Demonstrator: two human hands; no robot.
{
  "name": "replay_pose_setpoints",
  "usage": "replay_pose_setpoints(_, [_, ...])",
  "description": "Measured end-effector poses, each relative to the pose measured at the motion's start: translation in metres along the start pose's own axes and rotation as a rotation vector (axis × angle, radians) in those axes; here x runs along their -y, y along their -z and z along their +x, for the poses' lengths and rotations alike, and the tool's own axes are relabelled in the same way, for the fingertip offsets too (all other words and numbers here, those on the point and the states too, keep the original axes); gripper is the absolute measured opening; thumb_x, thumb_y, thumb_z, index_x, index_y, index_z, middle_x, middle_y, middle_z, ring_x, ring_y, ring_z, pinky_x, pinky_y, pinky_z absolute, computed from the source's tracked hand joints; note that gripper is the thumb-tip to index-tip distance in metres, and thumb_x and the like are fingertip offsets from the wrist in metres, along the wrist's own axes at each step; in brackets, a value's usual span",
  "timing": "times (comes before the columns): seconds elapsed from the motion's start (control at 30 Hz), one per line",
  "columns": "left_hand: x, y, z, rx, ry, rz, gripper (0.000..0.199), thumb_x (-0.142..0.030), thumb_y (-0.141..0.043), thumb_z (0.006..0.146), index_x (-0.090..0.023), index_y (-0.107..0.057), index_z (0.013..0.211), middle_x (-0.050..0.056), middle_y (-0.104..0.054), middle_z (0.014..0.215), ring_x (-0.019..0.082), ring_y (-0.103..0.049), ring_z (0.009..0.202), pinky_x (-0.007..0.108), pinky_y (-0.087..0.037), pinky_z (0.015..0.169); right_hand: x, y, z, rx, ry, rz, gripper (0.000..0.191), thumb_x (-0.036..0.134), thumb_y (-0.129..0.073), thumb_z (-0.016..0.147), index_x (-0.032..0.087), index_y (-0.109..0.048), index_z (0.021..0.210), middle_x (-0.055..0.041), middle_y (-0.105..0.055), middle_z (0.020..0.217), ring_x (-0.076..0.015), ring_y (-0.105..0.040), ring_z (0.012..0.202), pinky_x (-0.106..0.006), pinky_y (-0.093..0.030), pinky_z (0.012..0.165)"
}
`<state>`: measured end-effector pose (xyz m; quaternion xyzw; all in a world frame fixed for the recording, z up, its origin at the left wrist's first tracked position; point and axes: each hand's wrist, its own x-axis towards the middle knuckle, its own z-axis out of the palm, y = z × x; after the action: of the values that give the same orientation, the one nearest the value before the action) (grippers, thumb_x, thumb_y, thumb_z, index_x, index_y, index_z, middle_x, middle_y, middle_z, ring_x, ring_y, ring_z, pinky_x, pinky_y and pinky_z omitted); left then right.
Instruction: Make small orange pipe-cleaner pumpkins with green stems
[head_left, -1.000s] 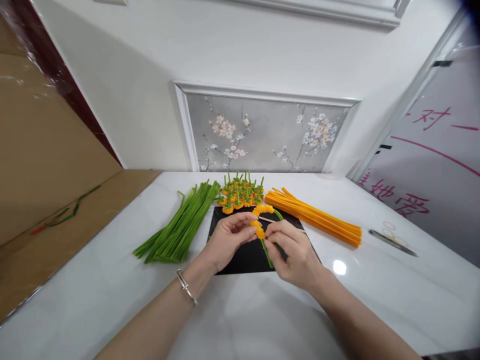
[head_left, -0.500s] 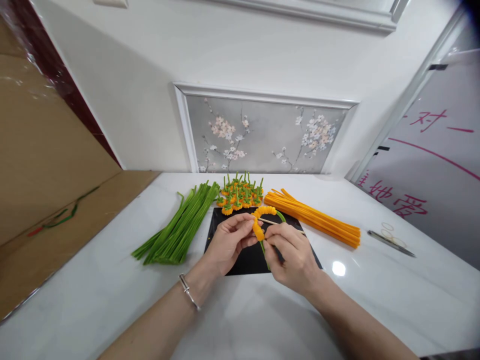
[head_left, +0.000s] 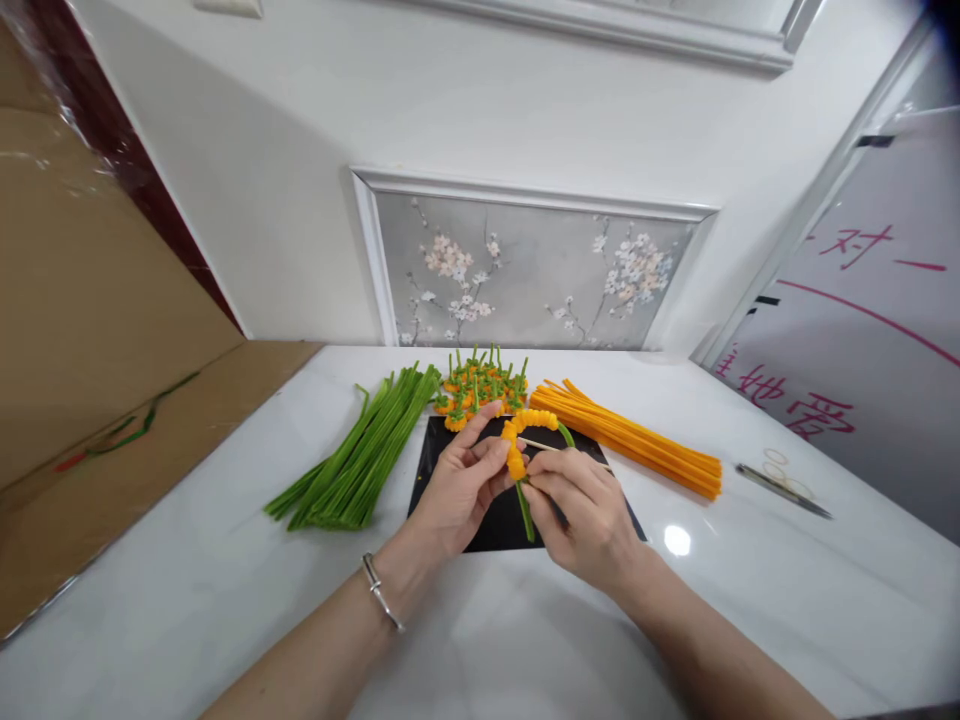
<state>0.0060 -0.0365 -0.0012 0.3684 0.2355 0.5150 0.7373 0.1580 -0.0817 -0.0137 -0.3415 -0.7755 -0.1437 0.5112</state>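
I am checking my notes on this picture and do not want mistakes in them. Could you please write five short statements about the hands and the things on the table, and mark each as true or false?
1. The left hand and the right hand both touch the curled orange piece. True.
2. The green bundle lies right of the orange bundle. False: it lies left of it.
3. Small green-stemmed pieces stand beyond the black mat. True.
4. The bracelet is on the right wrist. False: it is on the left wrist.
5. A slim pointed tool lies right of the orange bundle. True.
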Motion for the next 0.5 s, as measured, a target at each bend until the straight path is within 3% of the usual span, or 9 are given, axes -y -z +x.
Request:
replay_pose_setpoints(0.17, [-0.001,0.002,0.003,-0.066,-0.030,-0.045,0.045,-0.013,-0.076,0.072,-0.024,-0.064,0.115,-0.001,-0.072,0.080,0.011,-0.069,0.076,0.018,-0.057,0.069,-0.002,0.001,0.000,-0.005,-0.048,0.069,0.018,0.005,-0.055,0.085,0.016,-0.059,0.099,-0.0135,-0.061,0.101,-0.0215,-0.061,0.095,-0.038,-0.055,0.082])
replay_pose_setpoints(0.37, [0.010,-0.001,0.004,-0.072,-0.046,-0.091,0.032,-0.013,-0.079,0.068,-0.019,-0.070,0.098,0.002,-0.073,0.080,0.013,-0.070,0.080,0.019,-0.057,0.072,0.006,-0.004,0.000,0.011,-0.021,-0.035,0.013,0.005,-0.054,0.085,0.017,-0.059,0.086,-0.0095,-0.066,0.089,-0.0190,-0.061,0.078,-0.035,-0.051,0.066])
replay_pose_setpoints(0.5, [0.015,-0.003,0.001,-0.054,-0.022,-0.109,0.030,-0.015,-0.078,0.071,-0.020,-0.069,0.100,0.002,-0.074,0.082,0.011,-0.069,0.079,0.015,-0.055,0.068,0.008,-0.007,0.001,-0.005,-0.034,-0.084,0.013,0.004,-0.055,0.083,0.017,-0.058,0.083,-0.0088,-0.066,0.085,-0.0192,-0.061,0.075,-0.034,-0.046,0.063])
